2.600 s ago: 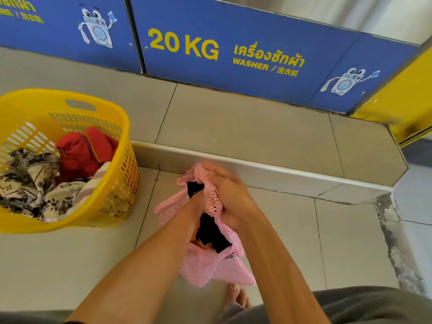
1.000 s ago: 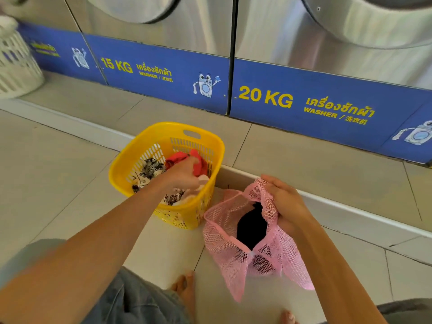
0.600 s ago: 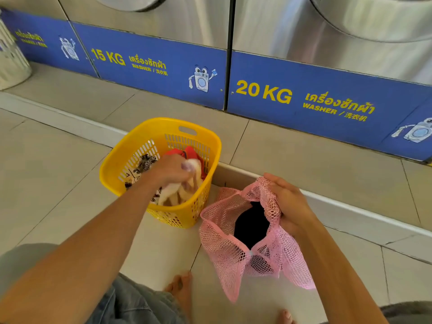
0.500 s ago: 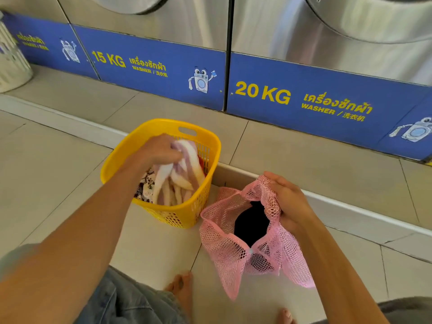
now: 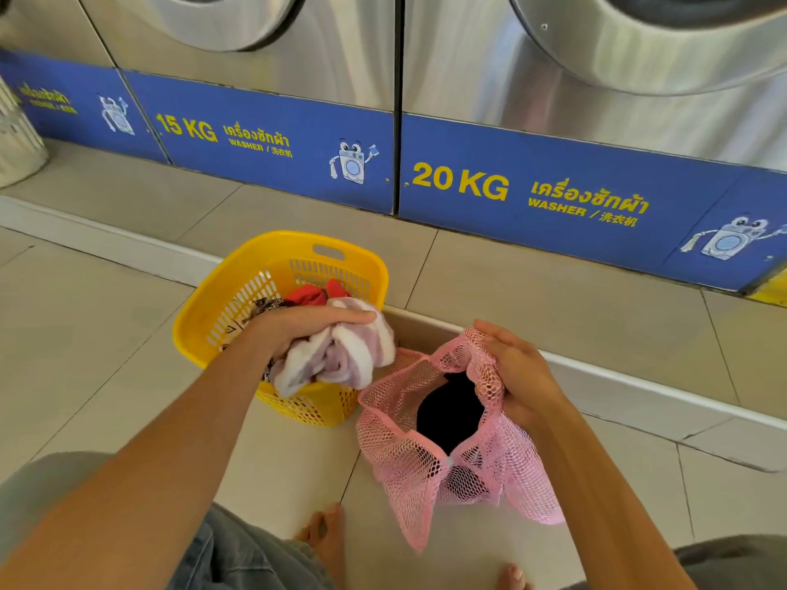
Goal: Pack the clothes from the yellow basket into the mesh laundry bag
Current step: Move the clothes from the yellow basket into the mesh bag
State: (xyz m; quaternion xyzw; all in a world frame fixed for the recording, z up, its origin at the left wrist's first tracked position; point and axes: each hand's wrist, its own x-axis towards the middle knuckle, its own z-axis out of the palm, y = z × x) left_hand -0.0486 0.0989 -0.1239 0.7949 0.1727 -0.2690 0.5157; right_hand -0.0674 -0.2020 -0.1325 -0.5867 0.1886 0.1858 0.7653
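Pink mesh laundry bag [image 5: 430,457] sits on the tiled floor [image 5: 85,355] in front of me, mouth pulled wide, w/ a black garment [image 5: 449,413] visible inside. My right hand [image 5: 517,372] holds the bag's far rim; fingers [image 5: 494,334] lie fairly straight along the bunched mesh, thumb side hidden, so I can't tell how tight the pinch is, but the rim is gathered under that hand and kept up.

My left hand [image 5: 298,330] grips a crumpled striped towel [image 5: 340,355], white w/ dull purple bands, fingers curled over the top of the bundle. Towel hangs above the yellow basket [image 5: 200,330], over its near-right corner, just beside the bag's mouth but not over it yet. Part of the cloth droops down toward the basket rim.

Basket stands on the floor left of the bag, nearly touching it. Still inside: a red garment [image 5: 306,293] toward the back and a black-and-white patterned cloth [image 5: 264,306] on the left, partly hidden by my forearm.

Behind, up one tiled step [image 5: 553,300], steel front-load washers w/ a blue panel marked 15 KG [image 5: 187,127] and another marked 20 KG [image 5: 460,183]. A pale basket [image 5: 17,138] is cut off at the left edge. My bare feet [image 5: 323,530] show at the bottom, denim shorts [image 5: 238,555] over my left knee.
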